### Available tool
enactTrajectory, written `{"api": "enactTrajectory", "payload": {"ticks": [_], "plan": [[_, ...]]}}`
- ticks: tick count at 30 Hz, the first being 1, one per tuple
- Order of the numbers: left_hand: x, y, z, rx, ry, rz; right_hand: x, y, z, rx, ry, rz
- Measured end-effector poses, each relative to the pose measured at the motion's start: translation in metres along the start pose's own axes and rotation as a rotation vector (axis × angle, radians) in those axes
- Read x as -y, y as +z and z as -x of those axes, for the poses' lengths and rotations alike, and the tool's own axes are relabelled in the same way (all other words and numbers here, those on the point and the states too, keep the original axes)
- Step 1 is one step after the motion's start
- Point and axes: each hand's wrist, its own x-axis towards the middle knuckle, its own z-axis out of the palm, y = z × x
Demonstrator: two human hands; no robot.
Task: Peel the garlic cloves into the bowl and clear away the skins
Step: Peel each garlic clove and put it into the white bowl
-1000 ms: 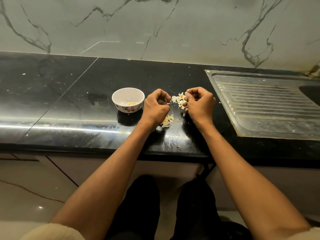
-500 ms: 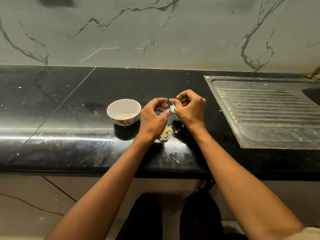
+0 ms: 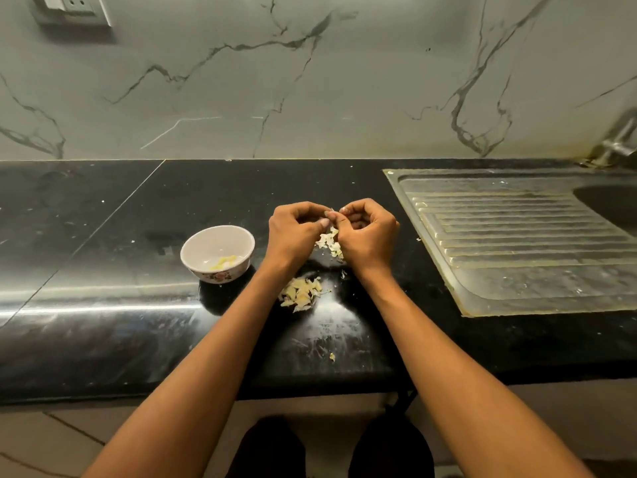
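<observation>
Pinching garlic clove (image 3: 331, 212), both hands (image 3: 333, 232), bowl (image 3: 218, 252) left

One bowl (image 3: 217, 253) stands on the black surface (image 3: 103, 322), and the pale yellow peeled garlic (image 3: 223, 262) inside it is too blurred to count piece by piece. Two hands (image 3: 298, 232) (image 3: 367, 234) meet over the surface, with two loose heaps of skins below them: one (image 3: 330, 241) between the hands and one (image 3: 301, 293) nearer the edge, plus one stray flake (image 3: 332, 356). One ribbed drainboard (image 3: 517, 243), one tap (image 3: 617, 146) and one wall socket plate (image 3: 74, 8) complete the tally.
</observation>
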Motion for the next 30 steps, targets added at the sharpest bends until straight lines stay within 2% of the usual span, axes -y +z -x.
{"api": "enactTrajectory", "payload": {"ticks": [7,13,22,30], "plan": [[0.008,-0.001,-0.006,0.146,-0.088,0.319,-0.001,0.000,-0.002,-0.013,0.142,-0.135],[0.010,-0.004,-0.005,0.139,-0.099,0.315,0.008,-0.001,0.000,0.049,0.269,-0.344],[0.008,-0.010,-0.007,0.065,-0.094,0.289,0.014,-0.008,-0.005,0.228,0.383,-0.425],[0.005,-0.013,-0.009,0.122,-0.141,0.295,0.015,-0.016,-0.009,0.339,0.413,-0.427]]}}
